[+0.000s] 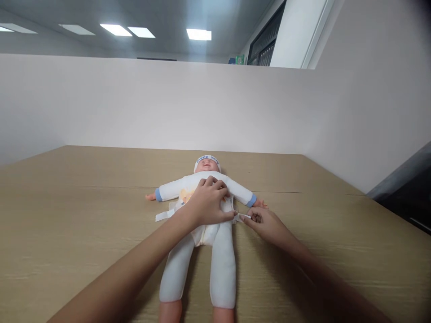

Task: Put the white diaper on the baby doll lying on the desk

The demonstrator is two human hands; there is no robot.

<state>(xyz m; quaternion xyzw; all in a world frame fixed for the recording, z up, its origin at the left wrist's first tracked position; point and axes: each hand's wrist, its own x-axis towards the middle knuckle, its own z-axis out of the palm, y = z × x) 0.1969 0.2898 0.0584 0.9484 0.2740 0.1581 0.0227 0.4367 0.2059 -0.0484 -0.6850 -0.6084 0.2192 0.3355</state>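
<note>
A baby doll (223,269) in a white suit with blue cuffs lies on its back, head away from me and arms spread. Around its hips is a white diaper (204,235). My left hand (209,202) rests over the diaper's front and the doll's belly, fingers apart, with the thumb stretched toward the right side. Between the thumb and fingers of my right hand (267,223) is pinched the diaper's right fastening tab (245,216), pulled outward. The other tab (164,216) sticks out loose on the left. My left hand hides part of the belly.
The doll lies on a wood-coloured table (84,233). A white partition (151,103) rises behind the table's far edge, and a wall (363,98) stands on the right. A dark object (407,193) sits beyond the table's right edge.
</note>
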